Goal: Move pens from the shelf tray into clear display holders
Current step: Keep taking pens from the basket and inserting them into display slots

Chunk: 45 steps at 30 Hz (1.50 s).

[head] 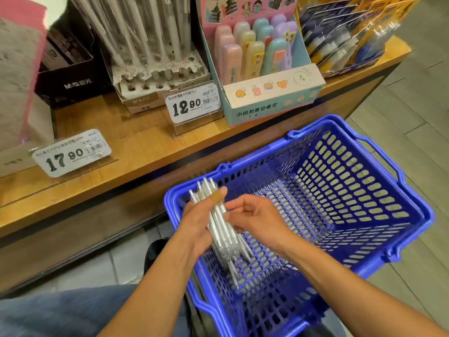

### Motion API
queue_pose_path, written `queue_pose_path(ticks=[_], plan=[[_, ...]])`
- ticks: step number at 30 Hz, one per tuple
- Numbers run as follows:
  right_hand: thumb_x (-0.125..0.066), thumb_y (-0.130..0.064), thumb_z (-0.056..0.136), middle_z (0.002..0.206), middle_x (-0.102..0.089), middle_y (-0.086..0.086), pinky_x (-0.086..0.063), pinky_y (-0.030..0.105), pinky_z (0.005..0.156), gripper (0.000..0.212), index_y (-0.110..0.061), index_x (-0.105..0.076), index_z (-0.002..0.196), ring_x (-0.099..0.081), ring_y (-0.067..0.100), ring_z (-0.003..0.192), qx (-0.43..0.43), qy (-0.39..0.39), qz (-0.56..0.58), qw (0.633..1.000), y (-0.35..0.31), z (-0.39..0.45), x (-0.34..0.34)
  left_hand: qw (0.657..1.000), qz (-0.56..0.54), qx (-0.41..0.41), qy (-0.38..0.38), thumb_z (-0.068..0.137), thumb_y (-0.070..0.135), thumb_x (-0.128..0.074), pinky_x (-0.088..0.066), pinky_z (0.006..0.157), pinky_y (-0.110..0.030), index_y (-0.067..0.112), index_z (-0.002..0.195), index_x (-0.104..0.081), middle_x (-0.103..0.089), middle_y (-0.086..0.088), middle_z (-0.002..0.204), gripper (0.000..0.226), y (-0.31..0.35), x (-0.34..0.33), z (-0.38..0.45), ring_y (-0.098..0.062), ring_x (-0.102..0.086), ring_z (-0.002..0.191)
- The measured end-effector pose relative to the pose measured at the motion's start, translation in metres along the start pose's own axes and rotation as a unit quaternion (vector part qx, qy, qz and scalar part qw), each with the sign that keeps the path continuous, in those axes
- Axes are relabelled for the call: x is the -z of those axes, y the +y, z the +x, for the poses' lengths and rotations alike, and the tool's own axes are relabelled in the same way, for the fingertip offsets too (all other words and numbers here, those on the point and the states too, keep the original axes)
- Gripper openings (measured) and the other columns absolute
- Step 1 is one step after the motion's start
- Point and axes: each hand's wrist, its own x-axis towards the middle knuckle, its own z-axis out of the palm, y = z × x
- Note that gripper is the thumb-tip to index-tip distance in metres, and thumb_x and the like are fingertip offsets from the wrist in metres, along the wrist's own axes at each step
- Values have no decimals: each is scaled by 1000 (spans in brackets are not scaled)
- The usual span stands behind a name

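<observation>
My left hand (198, 222) grips bundle of white pens (220, 223) above blue basket (364, 268); right hand (255, 218) pinches one pen. Sorting step, likely; next: carry to clear holder (145, 40) beyond basket.

Pens (220, 222) in hands over basket (413, 215), shelf (136, 139) behind

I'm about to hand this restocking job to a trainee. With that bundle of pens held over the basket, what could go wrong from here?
1. The left hand grips many white pens at once while the right hand picks at them; one could slip out and drop into the blue basket.
2. The clear display holder already holds pens leaning at angles, so adding more might knock them or the price tag in front.
</observation>
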Motion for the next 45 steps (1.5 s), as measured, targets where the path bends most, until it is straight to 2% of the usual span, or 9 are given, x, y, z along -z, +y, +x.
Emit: queue_pose_path(ticks=[6,10,16,22,27,31,37,42,45], plan=[[-76,-16,83,72,-70,2,-49,21,56,5,-16,-75,87,-62,11,60,33,-70,3,997,9,16,11,997,52,-30,57,79,1,-72,-61,61,-47,-11,117,-57,-70,-23,77,43,3,3,5,-33,-72,66],[-67,-8,88,78,-67,4,-52,26,61,3,-11,-68,87,-62,17,68,-42,26,-79,996,54,60,35,993,76,-28,88,84,1,-67,-54,51,-29,-5,111,-62,-63,-12,63,28,7,7,8,-17,-64,51],[-62,-26,92,103,-62,14,-51,35,70,31,-4,-56,113,-63,32,96,-153,-101,-515,837,147,88,18,992,96,-20,80,84,-2,-66,-54,53,-29,-10,115,-63,-63,-12,70,32,7,9,11,-16,-65,55],[-50,-15,97,120,-58,18,-43,34,66,38,1,-43,131,-61,34,106,-131,-89,-608,778,166,94,7,993,94,-17,75,83,-1,-68,-55,52,-27,-8,111,-65,-65,-11,71,28,6,9,13,-15,-66,58],[-55,-19,94,64,-45,4,-34,28,52,20,-14,-47,78,-48,25,61,-145,-42,-439,886,138,92,22,993,97,-8,66,85,-3,-66,-53,51,-27,-8,112,-63,-62,-13,72,28,5,8,13,-17,-64,57],[-61,-16,94,64,-55,-2,-44,25,57,11,-10,-62,103,-50,11,55,-112,-16,-193,975,91,67,34,993,100,-1,70,83,-1,-70,-54,53,-30,-7,118,-61,-66,-13,78,36,6,8,10,-17,-66,58],[-70,-10,88,60,-62,-2,-50,21,57,23,-6,-63,109,-58,10,56,-10,-26,4,1000,24,10,18,997,65,-10,39,61,9,-84,-60,64,-49,-7,126,-57,-69,-15,73,72,6,2,-1,-27,-70,62],[-72,-7,85,71,-61,12,-48,23,58,20,0,-65,103,-55,11,56,30,-5,-3,1000,-1,-3,-3,998,60,-28,19,52,23,-93,-54,83,-66,1,142,-43,-61,-30,126,106,5,-1,-9,-47,-67,103],[-74,-7,83,74,-63,10,-49,25,60,13,-7,-70,96,-57,13,59,42,-15,21,999,-2,1,-1,998,52,-31,20,68,11,-87,-57,81,-60,-4,136,-47,-63,-34,119,80,6,0,-10,-43,-69,100]])
